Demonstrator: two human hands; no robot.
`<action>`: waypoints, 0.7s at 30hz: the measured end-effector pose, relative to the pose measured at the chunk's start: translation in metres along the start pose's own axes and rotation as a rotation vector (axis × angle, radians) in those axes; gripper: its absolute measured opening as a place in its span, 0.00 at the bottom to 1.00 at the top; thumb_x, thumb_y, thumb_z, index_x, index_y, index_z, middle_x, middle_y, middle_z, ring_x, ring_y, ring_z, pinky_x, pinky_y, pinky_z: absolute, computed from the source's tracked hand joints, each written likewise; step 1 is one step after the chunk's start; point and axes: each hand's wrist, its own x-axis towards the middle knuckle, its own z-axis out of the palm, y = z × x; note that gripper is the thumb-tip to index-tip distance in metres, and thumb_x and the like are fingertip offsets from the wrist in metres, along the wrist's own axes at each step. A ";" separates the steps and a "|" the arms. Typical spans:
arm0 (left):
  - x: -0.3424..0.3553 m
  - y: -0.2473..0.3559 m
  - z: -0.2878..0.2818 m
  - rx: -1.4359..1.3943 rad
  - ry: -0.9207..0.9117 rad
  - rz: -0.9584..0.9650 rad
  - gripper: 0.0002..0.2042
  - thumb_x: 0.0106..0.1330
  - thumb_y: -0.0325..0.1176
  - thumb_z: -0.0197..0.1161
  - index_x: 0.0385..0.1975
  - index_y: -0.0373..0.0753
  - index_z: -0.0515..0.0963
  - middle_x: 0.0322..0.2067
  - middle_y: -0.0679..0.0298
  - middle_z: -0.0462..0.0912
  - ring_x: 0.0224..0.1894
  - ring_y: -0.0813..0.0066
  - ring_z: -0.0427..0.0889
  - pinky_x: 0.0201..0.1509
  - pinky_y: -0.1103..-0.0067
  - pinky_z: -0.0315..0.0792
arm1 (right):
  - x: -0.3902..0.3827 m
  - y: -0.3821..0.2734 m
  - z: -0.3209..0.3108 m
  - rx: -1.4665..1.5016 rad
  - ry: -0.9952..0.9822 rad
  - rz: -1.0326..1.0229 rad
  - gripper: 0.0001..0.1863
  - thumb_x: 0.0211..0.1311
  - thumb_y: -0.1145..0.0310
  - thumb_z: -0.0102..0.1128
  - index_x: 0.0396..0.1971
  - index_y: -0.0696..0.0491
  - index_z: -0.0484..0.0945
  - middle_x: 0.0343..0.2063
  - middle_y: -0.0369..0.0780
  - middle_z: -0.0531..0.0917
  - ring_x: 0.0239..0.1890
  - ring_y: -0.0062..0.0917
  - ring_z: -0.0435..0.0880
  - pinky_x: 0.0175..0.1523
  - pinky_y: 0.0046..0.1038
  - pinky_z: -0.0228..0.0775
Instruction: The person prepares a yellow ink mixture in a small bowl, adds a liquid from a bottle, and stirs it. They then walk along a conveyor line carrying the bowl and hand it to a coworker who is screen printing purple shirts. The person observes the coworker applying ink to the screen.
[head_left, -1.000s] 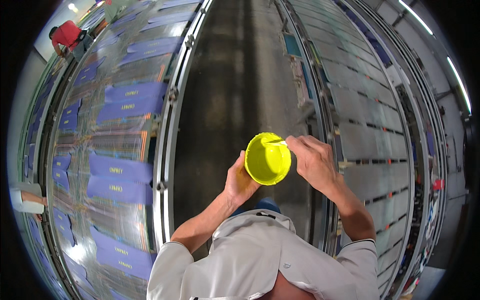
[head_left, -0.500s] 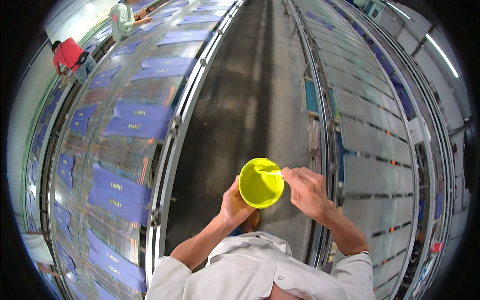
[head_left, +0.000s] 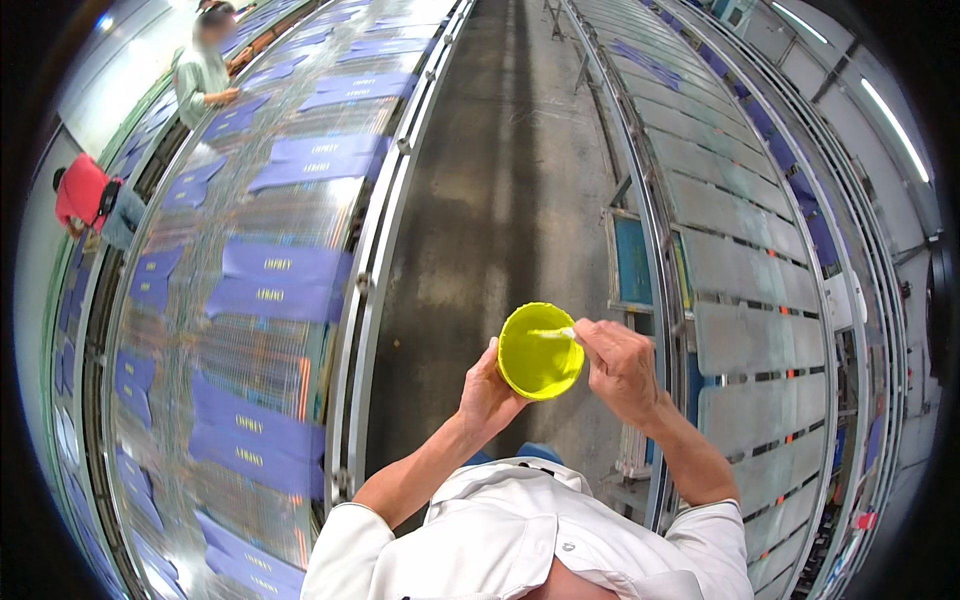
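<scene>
In my left hand [head_left: 485, 390] is a bright yellow tub [head_left: 532, 375] of yellow paste, gripped from the left side at waist height over the aisle. My right hand [head_left: 620, 368] pinches a white stick or spatula [head_left: 558, 334] whose end, coated yellow, is inside the tub.
A long table [head_left: 366, 260] on the left carries purple cut pieces [head_left: 272, 293]; another [head_left: 750, 335] on the right has pale panels. A teal framed screen [head_left: 630, 262] sits under the right rail. Two co-workers, one in red [head_left: 90, 195], one in grey [head_left: 192, 80], stand at upper left along the concrete aisle [head_left: 470, 200].
The surroundings have shifted in view as I move along the aisle. The stick has moved slightly within the tub. The grey-clothed co-worker, out of sight a second ago, is in view.
</scene>
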 end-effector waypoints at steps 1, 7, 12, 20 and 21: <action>0.023 0.016 0.011 0.003 -0.019 -0.002 0.21 0.75 0.51 0.43 0.57 0.45 0.70 0.59 0.63 0.71 0.61 0.65 0.70 0.66 0.60 0.65 | 0.027 0.017 -0.004 -0.140 -0.016 -0.084 0.14 0.51 0.80 0.63 0.40 0.58 0.79 0.30 0.45 0.84 0.30 0.37 0.83 0.33 0.33 0.75; 0.174 0.095 0.046 -0.091 -0.075 0.023 0.22 0.74 0.51 0.44 0.59 0.43 0.68 0.60 0.59 0.70 0.63 0.60 0.68 0.68 0.57 0.62 | 0.149 0.128 -0.011 -0.017 -0.177 0.047 0.08 0.55 0.79 0.60 0.36 0.58 0.79 0.25 0.45 0.82 0.26 0.35 0.82 0.31 0.29 0.73; 0.309 0.146 0.073 -0.119 -0.112 0.061 0.20 0.75 0.46 0.44 0.58 0.41 0.70 0.59 0.59 0.72 0.62 0.62 0.71 0.67 0.60 0.65 | 0.258 0.231 0.013 0.462 -0.300 0.489 0.05 0.59 0.75 0.62 0.35 0.59 0.80 0.25 0.46 0.81 0.23 0.32 0.81 0.30 0.25 0.71; 0.493 0.243 0.149 -0.154 -0.051 0.141 0.20 0.75 0.46 0.44 0.58 0.42 0.71 0.60 0.59 0.72 0.62 0.62 0.71 0.66 0.58 0.65 | 0.464 0.367 0.013 -0.113 -0.145 -0.128 0.04 0.55 0.77 0.58 0.32 0.58 0.77 0.25 0.46 0.81 0.29 0.42 0.82 0.31 0.37 0.72; 0.519 0.257 0.155 -0.158 -0.036 0.138 0.20 0.75 0.46 0.44 0.58 0.42 0.71 0.60 0.60 0.72 0.62 0.62 0.71 0.66 0.59 0.65 | 0.486 0.382 0.009 -0.150 -0.208 -0.094 0.03 0.56 0.77 0.58 0.31 0.58 0.76 0.25 0.46 0.81 0.29 0.43 0.82 0.31 0.37 0.71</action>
